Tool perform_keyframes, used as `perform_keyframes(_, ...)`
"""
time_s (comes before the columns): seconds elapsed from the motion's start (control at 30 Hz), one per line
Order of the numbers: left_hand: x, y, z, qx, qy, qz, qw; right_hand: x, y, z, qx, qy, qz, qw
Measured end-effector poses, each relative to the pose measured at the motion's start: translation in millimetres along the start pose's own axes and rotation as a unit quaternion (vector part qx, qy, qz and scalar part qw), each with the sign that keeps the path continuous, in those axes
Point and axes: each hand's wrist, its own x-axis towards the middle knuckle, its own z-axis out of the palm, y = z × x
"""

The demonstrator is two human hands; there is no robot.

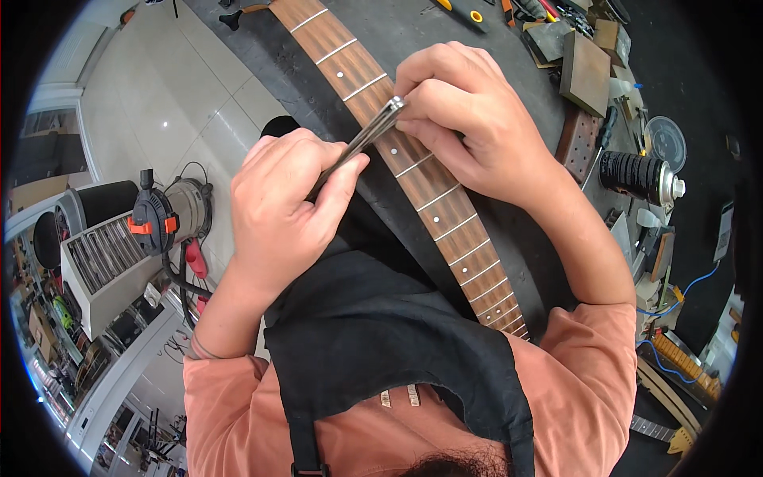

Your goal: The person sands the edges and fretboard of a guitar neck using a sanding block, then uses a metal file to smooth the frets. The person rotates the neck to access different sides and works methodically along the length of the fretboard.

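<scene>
L hand: closed, grasping dark end of a slim metal tool btwn thumb + curled fingers. R hand: thumb + fingertips pinched on its silver end, other fingers curled. So both of my hands are on the same tool; neither is released. Tool = narrow, dark w/ a bright rounded tip, looks like thin leaves stacked tog.; exact kind can't tell. It's tilted, running from L hand up to R hand, crossing over the L edge of the fretboard. Can't tell if tool touches the wood.

Fretboard: brown wood, silver frets, pale dot inlays. Lies diag. on the dark bench, from top ctr down to lower R, where its near end meets my salmon sleeve. R hand is above/beside its R edge, L hand off its L side.

Black apron on me, just below L hand. Bench R side, approx. top to bottom: brown-gray block, dark red-brown piece w/ holes, clear round lid, black spray can on its side, blue cable. Yellow-black tool at top edge. Off the bench, far L: vac w/ orange clips, near a pale slotted rack.
</scene>
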Motion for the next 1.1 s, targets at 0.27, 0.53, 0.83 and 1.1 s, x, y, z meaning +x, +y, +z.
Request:
perform_keyframes(0.27,-7,11,-10,-0.172,-0.106,-0.141,0.969,-20,-20,-8,0.027,-0.012,0.030,0.999)
perform_keyframes(0.53,-5,-4,-5,-0.045,-0.027,0.005,0.999,-4,-8,-4,0.018,-0.013,0.020,1.000)
perform_keyframes(0.83,-6,-3,-5,-0.055,-0.004,-0.078,0.995,4,-8,0,-0.009,-0.014,0.014,1.000)
perform_keyframes(1.1,-11,4,-13,-0.155,-0.131,-0.059,0.977,-17,-25,-10,0.007,-0.030,0.020,0.999)
